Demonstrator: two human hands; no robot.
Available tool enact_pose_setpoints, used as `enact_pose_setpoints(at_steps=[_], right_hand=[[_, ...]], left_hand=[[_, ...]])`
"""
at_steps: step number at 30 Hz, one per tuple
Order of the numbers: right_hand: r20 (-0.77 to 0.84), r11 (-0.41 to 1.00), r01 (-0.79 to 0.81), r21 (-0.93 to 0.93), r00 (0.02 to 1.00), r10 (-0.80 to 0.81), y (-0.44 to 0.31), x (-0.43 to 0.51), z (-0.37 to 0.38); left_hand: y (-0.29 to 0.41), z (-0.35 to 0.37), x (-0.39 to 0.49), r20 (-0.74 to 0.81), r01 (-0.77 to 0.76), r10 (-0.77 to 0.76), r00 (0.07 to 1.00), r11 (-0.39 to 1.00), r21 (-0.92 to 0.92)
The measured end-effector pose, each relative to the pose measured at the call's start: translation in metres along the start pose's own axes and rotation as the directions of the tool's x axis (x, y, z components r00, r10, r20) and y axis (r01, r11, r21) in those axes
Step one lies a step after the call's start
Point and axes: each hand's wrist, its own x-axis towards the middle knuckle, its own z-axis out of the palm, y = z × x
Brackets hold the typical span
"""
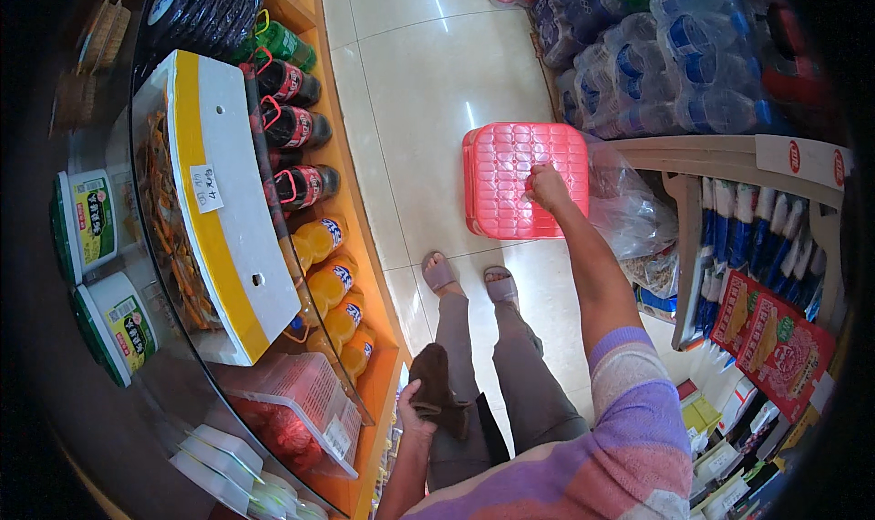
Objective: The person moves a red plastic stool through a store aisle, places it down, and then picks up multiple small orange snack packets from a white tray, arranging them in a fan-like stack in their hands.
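Observation:
My right hand (547, 188) is closed on part of a pink plastic stool (492, 158) with a grid-patterned top; the exact part is hidden under the fingers. The stool is on the tiled floor, a little beyond my feet. At lower middle, my left hand (415, 408) holds a crumpled dark brown cloth (432, 376), which hangs over my left thigh. Its thumb lies along the cloth's near edge. A clear plastic bag (622, 199) lies just to the right of the stool.
On the left, a wooden shelf (372, 267) holds cola and orange soda bottles below a glass counter with a white foam box (239, 151). Shrink-wrapped water bottles (683, 69) are stacked at upper right. A rack with red packets (772, 342) stands to the right.

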Motion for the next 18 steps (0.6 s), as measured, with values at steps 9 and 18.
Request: enact_pose_setpoints(at_steps=[9,18], right_hand=[[0.122,0.992,-0.070,-0.103,0.989,0.082,0.001,0.003,0.016],[0.171,0.979,-0.181,-0.089,0.966,0.194,0.007,0.004,0.020]], left_hand=[[0.008,0.013,0.003,0.049,0.035,-0.034,0.998,0.999,-0.025],[0.023,0.016,0.007,-0.010,-0.028,0.028,1.000,1.000,-0.011]])
